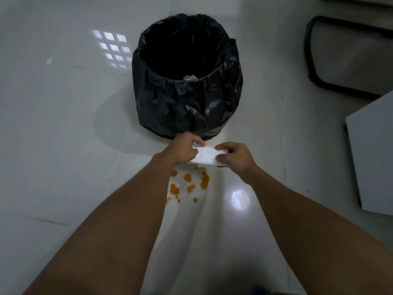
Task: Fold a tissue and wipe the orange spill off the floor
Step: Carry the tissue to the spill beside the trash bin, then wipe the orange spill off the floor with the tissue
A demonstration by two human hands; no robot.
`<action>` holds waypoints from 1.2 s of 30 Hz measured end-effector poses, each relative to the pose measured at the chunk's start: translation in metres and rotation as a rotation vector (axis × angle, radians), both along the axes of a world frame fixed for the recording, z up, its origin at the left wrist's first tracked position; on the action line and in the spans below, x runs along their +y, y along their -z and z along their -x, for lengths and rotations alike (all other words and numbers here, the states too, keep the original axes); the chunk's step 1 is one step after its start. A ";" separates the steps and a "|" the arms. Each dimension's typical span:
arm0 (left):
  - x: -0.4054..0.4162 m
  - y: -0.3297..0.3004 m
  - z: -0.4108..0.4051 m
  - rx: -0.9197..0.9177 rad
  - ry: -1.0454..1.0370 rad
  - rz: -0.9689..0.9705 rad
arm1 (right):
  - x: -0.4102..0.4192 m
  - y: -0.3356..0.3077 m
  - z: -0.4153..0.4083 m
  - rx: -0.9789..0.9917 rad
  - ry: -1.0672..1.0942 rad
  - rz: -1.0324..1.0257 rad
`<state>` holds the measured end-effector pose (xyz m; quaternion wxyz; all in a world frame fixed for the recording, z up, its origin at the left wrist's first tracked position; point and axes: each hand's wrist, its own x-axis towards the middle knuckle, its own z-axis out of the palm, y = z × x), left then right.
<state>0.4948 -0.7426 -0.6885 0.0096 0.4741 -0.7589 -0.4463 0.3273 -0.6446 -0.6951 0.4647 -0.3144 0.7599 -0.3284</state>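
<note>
A white tissue (204,155), folded into a small rectangle, is held in the air between both hands. My left hand (184,149) pinches its left end and my right hand (235,155) pinches its right end. Just below the tissue, on the white tiled floor, lies the orange spill (188,184): several separate orange blobs and smaller drops, spread between my two forearms. The tissue is above the floor and does not touch the spill.
A bin lined with a black bag (187,99) stands right behind my hands, with some rubbish inside. At the right edge is a white table corner (372,154), and a black chair frame (314,60) at the back right. Open tiled floor (63,124) lies to the left.
</note>
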 end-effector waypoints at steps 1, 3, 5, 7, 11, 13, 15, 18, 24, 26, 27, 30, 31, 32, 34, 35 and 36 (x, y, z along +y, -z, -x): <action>-0.001 0.009 0.002 0.002 0.005 0.013 | -0.002 0.006 0.001 0.034 -0.011 0.015; -0.002 0.028 0.003 0.000 0.016 0.036 | -0.004 0.022 0.001 0.064 -0.012 0.045; -0.003 0.043 0.003 -0.015 0.009 0.042 | -0.004 0.038 0.001 0.090 -0.022 0.057; -0.006 0.054 0.004 -0.035 0.003 0.038 | -0.003 0.058 0.001 0.168 -0.051 0.046; -0.020 0.062 0.010 -0.043 0.023 0.063 | 0.000 0.094 -0.001 0.248 0.022 0.040; -0.025 0.067 0.012 -0.052 0.057 0.086 | 0.000 0.105 -0.004 0.270 0.055 0.020; -0.027 0.072 0.014 -0.076 0.106 0.112 | 0.000 0.110 -0.009 0.344 0.015 0.023; -0.024 0.078 0.013 -0.111 0.237 0.174 | 0.001 0.111 -0.015 0.534 -0.106 0.063; -0.003 0.095 0.005 -0.242 0.526 0.313 | 0.016 0.118 -0.013 0.841 -0.408 0.193; 0.001 0.101 0.001 -0.283 0.584 0.370 | 0.021 0.121 -0.010 0.875 -0.524 0.172; 0.001 0.102 -0.001 -0.299 0.606 0.406 | 0.023 0.121 -0.009 0.879 -0.564 0.154; 0.003 0.105 -0.006 -0.340 0.632 0.464 | 0.033 0.117 -0.010 0.877 -0.639 0.138; 0.004 0.106 -0.007 -0.353 0.627 0.452 | 0.035 0.115 -0.012 0.879 -0.677 0.133; 0.005 0.106 -0.007 -0.364 0.630 0.439 | 0.037 0.115 -0.013 0.882 -0.716 0.119; 0.006 0.104 -0.007 -0.394 0.667 0.434 | 0.039 0.116 -0.015 0.893 -0.761 0.078; 0.005 0.101 -0.006 -0.419 0.702 0.442 | 0.040 0.116 -0.017 0.901 -0.760 0.061; 0.005 0.098 -0.006 -0.445 0.737 0.448 | 0.041 0.117 -0.019 0.912 -0.756 0.049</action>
